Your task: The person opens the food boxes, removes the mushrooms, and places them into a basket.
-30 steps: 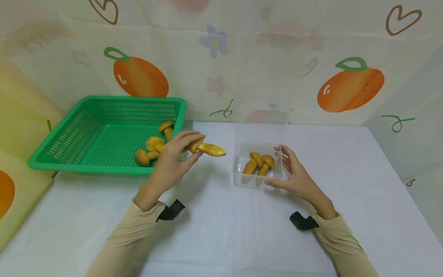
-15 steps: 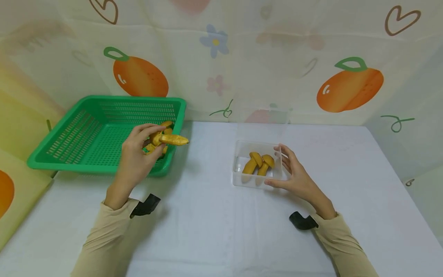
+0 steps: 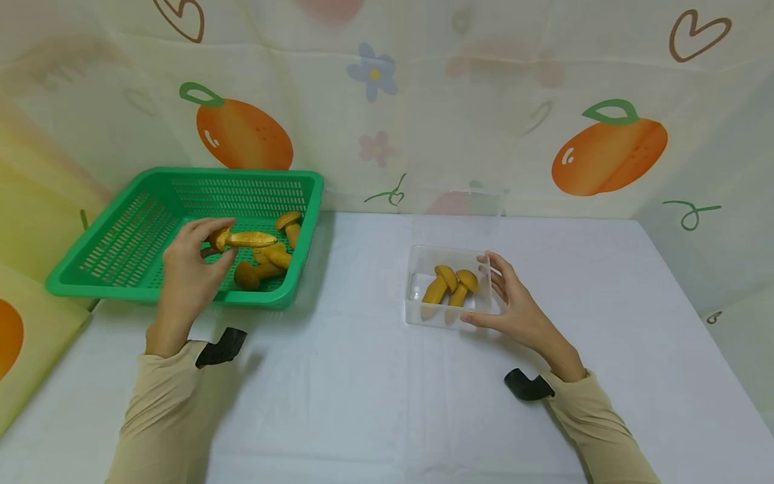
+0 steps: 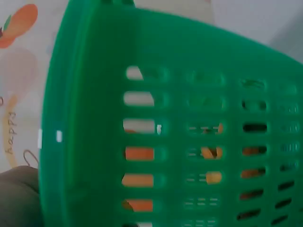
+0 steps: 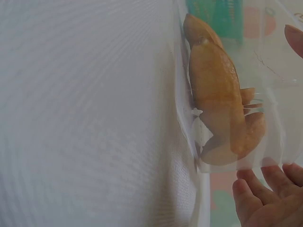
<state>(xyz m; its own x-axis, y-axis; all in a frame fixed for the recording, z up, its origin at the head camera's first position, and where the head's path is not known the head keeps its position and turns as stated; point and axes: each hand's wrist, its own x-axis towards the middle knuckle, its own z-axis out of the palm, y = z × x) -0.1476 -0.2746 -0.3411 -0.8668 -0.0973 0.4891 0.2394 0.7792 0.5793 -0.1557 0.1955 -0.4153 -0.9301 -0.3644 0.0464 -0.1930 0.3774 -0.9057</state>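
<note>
In the head view my left hand [image 3: 192, 275] pinches a yellow-brown mushroom [image 3: 252, 239] by its cap, stem pointing right, above the green slotted basket [image 3: 145, 294]. Several other mushrooms [image 3: 273, 255] lie at the basket's right end. The left wrist view is mostly filled by the basket's wall [image 4: 180, 52], with part of the left hand [image 4: 19, 196] at its edge. My right hand [image 3: 517, 302] grips the right side of a clear plastic box [image 3: 417, 314], thumb in front and fingers behind. Two mushrooms [image 3: 437, 289] lie inside it, and they show through its wall in the right wrist view.
Behind the box its transparent lid [image 3: 456, 225] stands raised. A white cloth [image 3: 363, 390] covers the table, and a printed curtain [image 3: 459, 101] hangs along the back. Black wrist mounts [image 3: 224, 346] stick out from both sleeves.
My left hand has moved left with the mushroom, from between basket and box to over the basket's middle, uncovering the mushrooms at its right end. The right hand and box stay put.
</note>
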